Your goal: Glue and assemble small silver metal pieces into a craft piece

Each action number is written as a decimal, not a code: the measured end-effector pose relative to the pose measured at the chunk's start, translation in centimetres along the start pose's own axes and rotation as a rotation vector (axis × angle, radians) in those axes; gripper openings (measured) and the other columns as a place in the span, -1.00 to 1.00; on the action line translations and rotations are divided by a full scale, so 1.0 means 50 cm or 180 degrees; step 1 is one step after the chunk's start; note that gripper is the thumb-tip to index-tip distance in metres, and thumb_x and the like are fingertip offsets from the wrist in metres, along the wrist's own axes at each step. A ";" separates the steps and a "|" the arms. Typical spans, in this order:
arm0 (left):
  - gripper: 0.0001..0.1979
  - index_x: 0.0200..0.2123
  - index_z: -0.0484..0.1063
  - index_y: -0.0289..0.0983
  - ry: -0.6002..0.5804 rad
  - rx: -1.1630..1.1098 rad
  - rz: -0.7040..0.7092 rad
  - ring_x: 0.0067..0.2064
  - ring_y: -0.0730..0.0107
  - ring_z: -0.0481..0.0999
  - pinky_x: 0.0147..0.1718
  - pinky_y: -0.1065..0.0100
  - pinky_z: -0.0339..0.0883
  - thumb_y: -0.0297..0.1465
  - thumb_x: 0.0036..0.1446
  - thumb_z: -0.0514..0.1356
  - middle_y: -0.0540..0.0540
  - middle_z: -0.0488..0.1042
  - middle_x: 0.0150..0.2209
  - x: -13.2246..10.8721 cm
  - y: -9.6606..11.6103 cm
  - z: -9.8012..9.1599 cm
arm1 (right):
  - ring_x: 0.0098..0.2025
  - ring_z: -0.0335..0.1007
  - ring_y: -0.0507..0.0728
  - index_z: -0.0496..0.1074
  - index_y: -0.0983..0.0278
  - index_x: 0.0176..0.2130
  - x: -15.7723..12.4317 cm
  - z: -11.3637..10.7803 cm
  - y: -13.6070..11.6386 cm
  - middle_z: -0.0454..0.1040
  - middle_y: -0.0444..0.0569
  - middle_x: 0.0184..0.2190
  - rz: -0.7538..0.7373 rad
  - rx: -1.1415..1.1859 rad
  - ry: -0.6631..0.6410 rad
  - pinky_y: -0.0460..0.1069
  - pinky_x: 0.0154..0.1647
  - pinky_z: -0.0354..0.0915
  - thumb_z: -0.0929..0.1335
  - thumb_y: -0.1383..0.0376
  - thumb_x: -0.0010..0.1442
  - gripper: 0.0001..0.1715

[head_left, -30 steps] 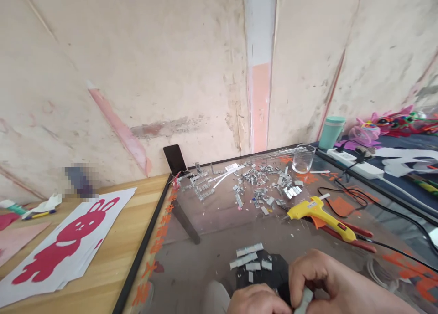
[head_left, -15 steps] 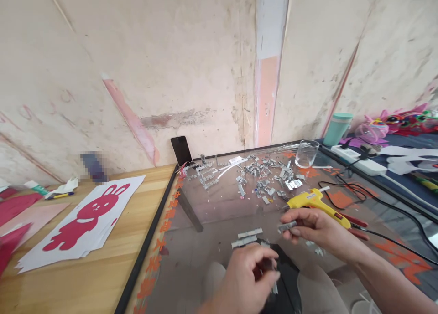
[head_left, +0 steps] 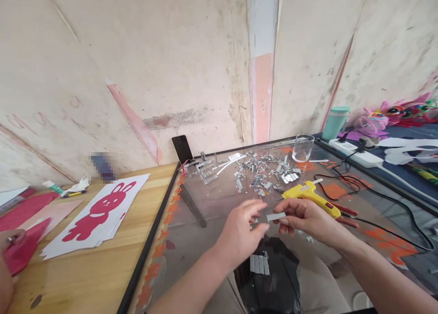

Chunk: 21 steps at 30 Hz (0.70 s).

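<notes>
Both hands raised over glass-topped table (head_left: 186, 248), L just left of R. R hand (head_left: 304, 217): grasping small grey strip (head_left: 274, 217) by its right end, btwn thumb & fingers; free end pointing twd L hand. L hand (head_left: 239, 235): fingers slightly curved, thumb parted from them, gap facing the strip; small grey bit visible in gap, contact unclear.

Below L fingertips, on wearer's side: row of grey strips (head_left: 260, 265), approx. four, side by side, over glossy black patch (head_left: 278, 286).

Just beyond R hand: yellow glue gun (head_left: 308, 195), grip end partly behind the knuckles, w/ red-handled pliers (head_left: 349, 222) partly under it. To right of R hand: black cord (head_left: 393, 232) & orange lettering (head_left: 386, 242). Farther past both hands: scattered grey metal pieces (head_left: 258, 166), clear glass tumbler (head_left: 303, 149) to their right, smartphone (head_left: 182, 149) propped at wall, to their left.

Far R, beyond R hand: teal cup (head_left: 336, 124) next to white power strip (head_left: 356, 153). Well left of L hand: wooden tabletop (head_left: 112, 268) w/ red rabbit sheet (head_left: 106, 204); at far L edge, another person's hand (head_left: 14, 239) at red paper (head_left: 29, 246).
</notes>
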<state>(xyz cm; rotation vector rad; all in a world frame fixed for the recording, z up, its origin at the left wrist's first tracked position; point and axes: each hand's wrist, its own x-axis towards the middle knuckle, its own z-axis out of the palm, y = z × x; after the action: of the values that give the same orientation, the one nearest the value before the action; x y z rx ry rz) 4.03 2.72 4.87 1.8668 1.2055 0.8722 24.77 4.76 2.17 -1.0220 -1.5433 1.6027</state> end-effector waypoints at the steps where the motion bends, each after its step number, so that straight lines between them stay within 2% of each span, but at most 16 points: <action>1: -0.60 -0.07 0.48 -0.22 -0.0035 0.0230 0.0042 -0.22 0.28 0.49 -0.21 0.30 0.38 -0.51 -0.05 0.25 -0.13 0.51 -0.10 -0.015 0.005 0.005 | -0.48 0.46 0.02 0.33 0.29 -0.27 -0.002 0.003 0.000 0.53 -0.13 -0.52 0.0027 0.0044 -0.0139 -0.09 -0.47 0.32 0.45 0.15 0.05 -0.66; 3: -0.74 -0.21 0.52 -0.23 -0.0081 0.0451 0.0055 -0.29 0.30 0.47 -0.26 0.34 0.34 -0.49 -0.05 0.27 -0.07 0.54 -0.31 -0.047 0.011 0.018 | -0.48 0.46 0.01 0.31 0.29 -0.30 -0.008 0.012 0.003 0.52 -0.13 -0.50 0.0154 0.0127 -0.0523 -0.12 -0.51 0.30 0.46 0.19 0.03 -0.67; 5: -0.79 -0.26 0.52 -0.25 -0.0062 0.0433 -0.0085 -0.37 0.34 0.46 -0.37 0.41 0.30 -0.49 -0.06 0.28 -0.04 0.53 -0.40 -0.073 0.012 0.032 | -0.49 0.45 0.01 0.30 0.30 -0.33 -0.012 0.022 0.007 0.51 -0.13 -0.50 0.0315 0.0188 -0.0870 -0.14 -0.53 0.28 0.48 0.21 0.00 -0.66; 7: -0.86 -0.35 0.52 -0.27 -0.0024 0.0465 -0.0171 -0.39 0.36 0.44 -0.42 0.43 0.26 -0.50 -0.07 0.29 -0.04 0.51 -0.45 -0.088 0.007 0.044 | -0.51 0.43 0.00 0.30 0.30 -0.35 -0.016 0.031 0.011 0.49 -0.14 -0.53 0.0415 0.0142 -0.1007 -0.14 -0.54 0.26 0.48 0.20 -0.02 -0.66; 10: -0.92 -0.42 0.52 -0.28 0.0076 0.0454 -0.0170 -0.43 0.39 0.42 -0.44 0.45 0.22 -0.52 -0.07 0.28 -0.04 0.49 -0.48 -0.092 -0.006 0.055 | -0.55 0.33 -0.03 0.33 0.31 -0.37 -0.019 0.036 0.012 0.42 -0.19 -0.57 0.0377 -0.0256 -0.0909 -0.14 -0.53 0.20 0.46 0.20 0.01 -0.70; 15: -0.90 -0.41 0.51 -0.30 0.0108 0.0253 -0.0211 -0.45 0.42 0.41 -0.42 0.44 0.24 -0.54 -0.07 0.24 -0.04 0.48 -0.47 -0.088 -0.028 0.060 | -0.53 0.19 -0.04 0.41 0.31 -0.37 -0.020 0.033 0.005 0.32 -0.22 -0.59 0.0034 -0.1230 -0.0613 -0.15 -0.52 0.11 0.43 0.27 0.03 -0.83; 18: -0.83 -0.37 0.52 -0.31 0.0127 0.0133 -0.0271 -0.45 0.41 0.42 -0.44 0.45 0.25 -0.54 -0.14 0.28 -0.06 0.48 -0.45 -0.091 -0.037 0.062 | -0.52 0.20 -0.03 0.42 0.32 -0.38 -0.020 0.036 0.001 0.34 -0.20 -0.57 0.0085 -0.1380 -0.0546 -0.15 -0.51 0.12 0.42 0.30 0.02 -0.86; 21: -0.79 -0.37 0.54 -0.33 0.0129 0.0060 -0.0275 -0.49 0.42 0.40 -0.50 0.47 0.22 -0.52 -0.19 0.32 -0.06 0.45 -0.48 -0.095 -0.042 0.062 | -0.53 0.25 -0.03 0.41 0.32 -0.39 -0.021 0.042 -0.002 0.36 -0.19 -0.58 0.0259 -0.1194 -0.0639 -0.15 -0.52 0.15 0.42 0.28 0.03 -0.85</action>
<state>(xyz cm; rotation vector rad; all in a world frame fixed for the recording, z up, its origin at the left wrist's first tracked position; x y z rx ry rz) 4.17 -1.75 0.81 1.8056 1.3134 0.8578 23.39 2.88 2.34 -1.1597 -2.0164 1.5410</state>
